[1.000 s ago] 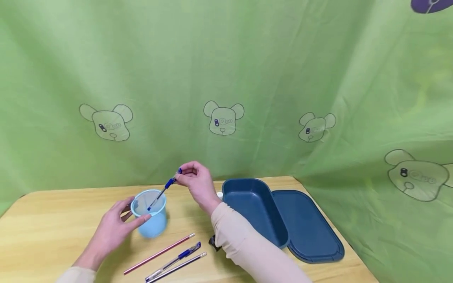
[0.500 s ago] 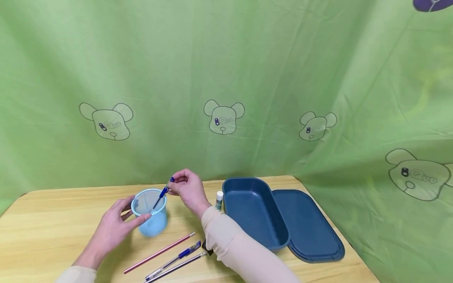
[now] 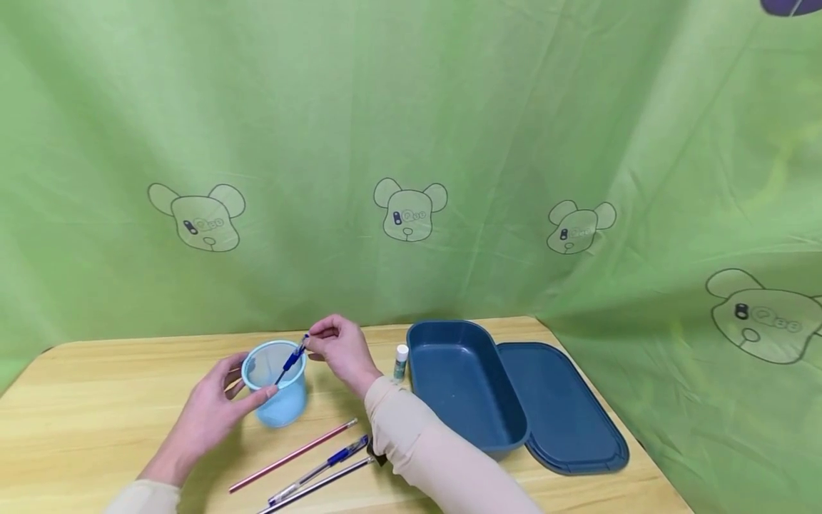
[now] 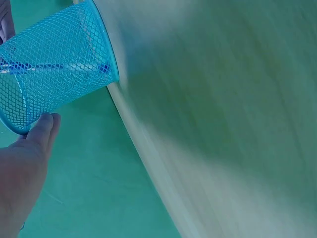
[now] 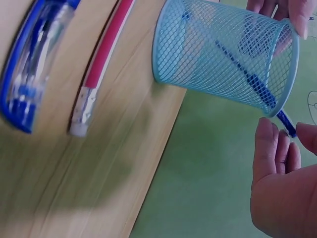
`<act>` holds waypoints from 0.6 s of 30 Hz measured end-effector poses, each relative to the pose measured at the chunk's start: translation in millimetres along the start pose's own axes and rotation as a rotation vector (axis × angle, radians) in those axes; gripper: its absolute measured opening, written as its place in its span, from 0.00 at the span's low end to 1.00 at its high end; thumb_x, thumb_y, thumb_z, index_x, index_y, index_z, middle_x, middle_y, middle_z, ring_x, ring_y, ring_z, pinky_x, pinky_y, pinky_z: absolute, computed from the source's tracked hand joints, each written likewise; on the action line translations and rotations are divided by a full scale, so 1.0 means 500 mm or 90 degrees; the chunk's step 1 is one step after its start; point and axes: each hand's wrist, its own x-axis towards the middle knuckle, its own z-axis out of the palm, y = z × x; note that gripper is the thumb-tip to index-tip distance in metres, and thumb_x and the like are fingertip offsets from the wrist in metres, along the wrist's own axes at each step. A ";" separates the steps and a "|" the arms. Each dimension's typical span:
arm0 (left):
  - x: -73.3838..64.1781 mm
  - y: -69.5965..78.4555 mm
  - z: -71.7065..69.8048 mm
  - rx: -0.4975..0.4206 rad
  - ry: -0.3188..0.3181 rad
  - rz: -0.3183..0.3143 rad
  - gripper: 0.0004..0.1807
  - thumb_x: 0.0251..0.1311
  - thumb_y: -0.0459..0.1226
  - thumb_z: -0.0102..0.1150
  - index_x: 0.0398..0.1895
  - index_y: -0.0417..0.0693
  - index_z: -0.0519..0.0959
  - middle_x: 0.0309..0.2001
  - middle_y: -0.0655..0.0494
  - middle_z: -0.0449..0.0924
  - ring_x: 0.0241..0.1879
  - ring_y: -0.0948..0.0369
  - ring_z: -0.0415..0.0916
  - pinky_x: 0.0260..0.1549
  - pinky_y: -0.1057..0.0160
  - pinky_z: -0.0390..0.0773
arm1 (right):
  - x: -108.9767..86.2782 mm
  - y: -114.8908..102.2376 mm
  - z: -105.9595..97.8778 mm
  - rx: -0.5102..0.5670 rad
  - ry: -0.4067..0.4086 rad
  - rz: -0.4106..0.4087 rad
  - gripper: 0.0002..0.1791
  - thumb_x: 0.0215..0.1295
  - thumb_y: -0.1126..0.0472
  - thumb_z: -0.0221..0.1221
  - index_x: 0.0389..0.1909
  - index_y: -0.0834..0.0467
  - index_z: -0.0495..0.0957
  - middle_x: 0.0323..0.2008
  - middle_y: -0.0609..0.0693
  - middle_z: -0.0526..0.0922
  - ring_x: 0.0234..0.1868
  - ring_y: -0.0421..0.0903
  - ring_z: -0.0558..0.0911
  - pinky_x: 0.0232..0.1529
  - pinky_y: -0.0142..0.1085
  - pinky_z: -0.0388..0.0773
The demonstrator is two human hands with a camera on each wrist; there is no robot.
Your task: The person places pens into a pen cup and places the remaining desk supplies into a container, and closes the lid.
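Note:
My left hand (image 3: 215, 403) holds a light blue mesh pen cup (image 3: 282, 410) by its rim, thumb on the near side and fingers round the left. The cup stands upright on the table. With thumb and fingertips, my right hand (image 3: 343, 353) pinches the top end of a blue pen (image 3: 293, 358). That pen slants down inside the cup; through the mesh in the right wrist view, its lower tip (image 5: 186, 16) shows close to the cup's bottom. In front of the cup lie a red pencil (image 3: 289, 458), a capped blue pen (image 3: 321, 471) and a dark striped pencil (image 3: 317, 487).
A glue stick (image 3: 400, 363) stands upright beside an open dark blue box (image 3: 459, 392) on the right. The box's lid (image 3: 565, 407) lies flat next to it. A small black object (image 3: 377, 454) is partly hidden by my right sleeve. A green curtain (image 3: 308, 143) hangs behind the table.
My right hand has moved left and down, lowering the blue pen deeper into the cup. The glue stick has come out from behind the right arm. My left hand keeps holding the cup.

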 end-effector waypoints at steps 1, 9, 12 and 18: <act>0.001 0.000 0.001 -0.011 -0.004 -0.003 0.51 0.54 0.49 0.71 0.70 0.27 0.55 0.65 0.27 0.61 0.65 0.36 0.60 0.63 0.49 0.65 | 0.000 0.002 -0.003 -0.006 0.001 0.001 0.09 0.58 0.76 0.63 0.39 0.69 0.76 0.33 0.55 0.81 0.33 0.44 0.82 0.40 0.37 0.86; 0.000 -0.002 0.011 -0.058 -0.003 -0.022 0.49 0.55 0.46 0.72 0.70 0.30 0.56 0.64 0.30 0.65 0.65 0.39 0.63 0.63 0.52 0.66 | -0.004 0.000 -0.045 -0.087 0.001 -0.001 0.10 0.59 0.72 0.65 0.41 0.68 0.78 0.33 0.53 0.81 0.34 0.44 0.81 0.41 0.34 0.84; 0.000 -0.003 0.014 -0.068 -0.002 -0.016 0.49 0.55 0.46 0.72 0.70 0.29 0.57 0.64 0.30 0.65 0.64 0.38 0.63 0.62 0.54 0.67 | -0.017 -0.011 -0.067 -0.156 0.006 -0.015 0.09 0.59 0.69 0.66 0.40 0.65 0.80 0.34 0.51 0.81 0.35 0.43 0.80 0.40 0.34 0.81; -0.005 -0.006 0.007 -0.061 0.010 -0.011 0.48 0.55 0.46 0.72 0.70 0.30 0.57 0.63 0.31 0.66 0.64 0.39 0.64 0.60 0.57 0.67 | -0.068 -0.034 -0.099 -0.231 -0.031 -0.024 0.07 0.60 0.67 0.66 0.38 0.61 0.80 0.34 0.48 0.81 0.37 0.43 0.80 0.41 0.33 0.81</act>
